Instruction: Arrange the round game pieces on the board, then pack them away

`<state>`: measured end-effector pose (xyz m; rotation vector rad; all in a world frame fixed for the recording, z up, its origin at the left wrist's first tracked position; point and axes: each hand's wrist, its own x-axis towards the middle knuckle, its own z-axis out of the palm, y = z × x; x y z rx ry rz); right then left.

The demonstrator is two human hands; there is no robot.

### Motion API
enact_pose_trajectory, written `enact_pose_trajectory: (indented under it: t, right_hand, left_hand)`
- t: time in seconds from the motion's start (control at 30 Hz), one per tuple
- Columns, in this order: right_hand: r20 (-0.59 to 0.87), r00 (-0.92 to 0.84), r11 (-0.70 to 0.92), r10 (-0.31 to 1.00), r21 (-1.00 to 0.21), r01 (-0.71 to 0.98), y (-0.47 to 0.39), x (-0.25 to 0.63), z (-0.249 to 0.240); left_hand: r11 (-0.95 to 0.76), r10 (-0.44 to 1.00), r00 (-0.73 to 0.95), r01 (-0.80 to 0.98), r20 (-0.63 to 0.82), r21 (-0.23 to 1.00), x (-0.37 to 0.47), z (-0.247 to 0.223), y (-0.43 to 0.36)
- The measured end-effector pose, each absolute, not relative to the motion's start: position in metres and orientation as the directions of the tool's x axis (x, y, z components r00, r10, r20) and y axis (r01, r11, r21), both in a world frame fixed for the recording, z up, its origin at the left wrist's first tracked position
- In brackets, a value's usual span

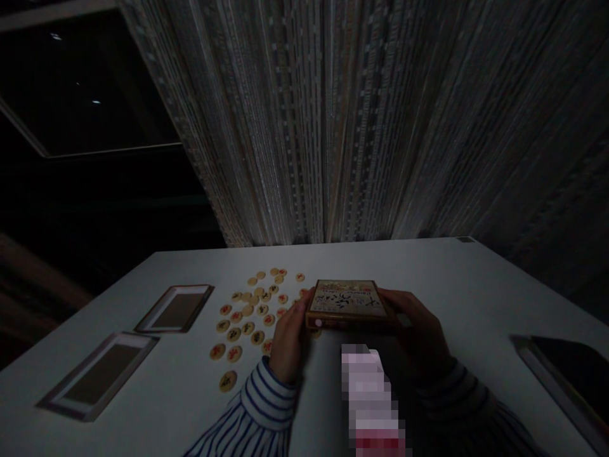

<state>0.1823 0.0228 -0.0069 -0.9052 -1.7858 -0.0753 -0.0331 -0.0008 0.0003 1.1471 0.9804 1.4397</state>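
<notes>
A flat brown box [349, 301] with dark Chinese characters on its lid is held between my two hands above the white table. My left hand [290, 336] grips its left side, and my right hand [421, 327] grips the right side. To the left of my left hand lie several round wooden Chinese chess pieces [257, 336], loosely scattered. Some show red characters, others black, and a few look blank on top. Part of the group is hidden behind my left hand and the box.
Two shallow open box trays [153, 334] [90, 414] rest at the table's left. A dark object [571, 365] lies on the right edge. A pixelated pinkish item [373, 400] is between my forearms. Behind the white table [428, 260] hangs a striped curtain [328, 127].
</notes>
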Motion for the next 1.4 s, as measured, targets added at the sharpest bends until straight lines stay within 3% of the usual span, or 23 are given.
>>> enact_pose_trajectory:
  t: [0.3, 0.53, 0.73, 1.17, 1.27, 1.4]
  right_hand:
    - [0.769, -0.120, 0.667, 0.628, -0.453, 0.591, 0.0217, 0.1819, -0.0069]
    - [0.702, -0.119, 0.633, 0.702, -0.538, 0.557, 0.0236, 0.1847, -0.0110]
    - [0.687, -0.100, 0.633, 0.720, -0.590, 0.501, 0.0239, 0.1861, -0.0114]
    - [0.580, -0.046, 0.527, 0.813, -0.700, 0.482, 0.0191, 0.1807, -0.0087]
    - [0.546, -0.003, 0.498, 0.837, -0.760, 0.418, 0.0195, 0.1794, -0.0085]
    - [0.437, 0.025, 0.422, 0.899, -0.881, 0.213, 0.0196, 0.1775, -0.0054]
  left_hand:
    - [-0.112, 0.993, -0.001, -0.333, 0.118, 0.936, -0.0346, -0.0071, 0.0029]
    - [-0.059, 0.998, -0.031, -0.262, 0.053, 0.963, -0.0373, -0.0048, 0.0041]
    - [0.024, 1.000, 0.001, -0.317, -0.025, 0.948, -0.0356, -0.0070, 0.0043]
    - [0.002, 1.000, -0.026, -0.371, -0.012, 0.928, -0.0319, -0.0016, 0.0021]
    - [-0.016, 0.999, -0.053, -0.366, -0.003, 0.930, -0.0318, -0.0028, 0.0027]
    - [-0.022, 0.997, -0.077, -0.329, -0.004, 0.944, -0.0314, -0.0007, 0.0020]
